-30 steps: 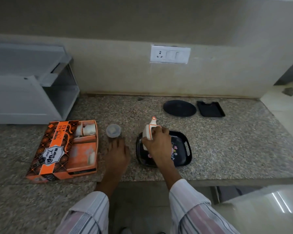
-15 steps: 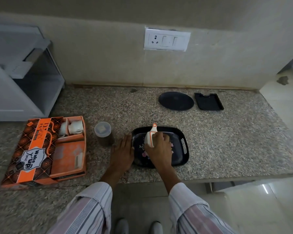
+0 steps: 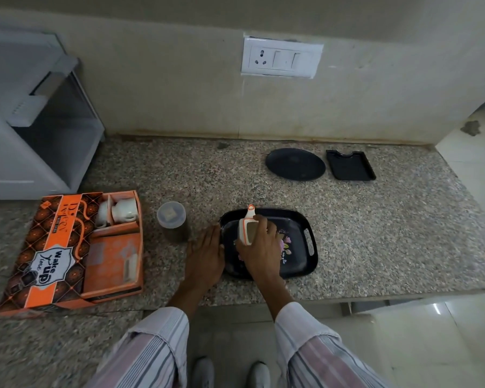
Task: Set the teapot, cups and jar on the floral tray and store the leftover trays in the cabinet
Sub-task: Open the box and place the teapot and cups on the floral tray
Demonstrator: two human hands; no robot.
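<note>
While the right hand [image 3: 259,247] grips the teapot [image 3: 245,229], left hand [image 3: 206,254] flat, fingers spread, box [image 3: 67,250] reading "Wake up".

Three black trays sit on the granite counter: one floral tray [image 3: 297,242] with handles, one round tray [image 3: 295,164], one small rectangular tray [image 3: 350,166]. One white-and-orange teapot [image 3: 246,226]. One lidded jar [image 3: 172,222]. One orange gift box [image 3: 53,253], with two white cups [image 3: 123,210] showing inside. One wall socket plate [image 3: 282,57]. One white cabinet [image 3: 25,130]. Two hands, left hand [image 3: 206,256] and right hand [image 3: 261,249].
</note>
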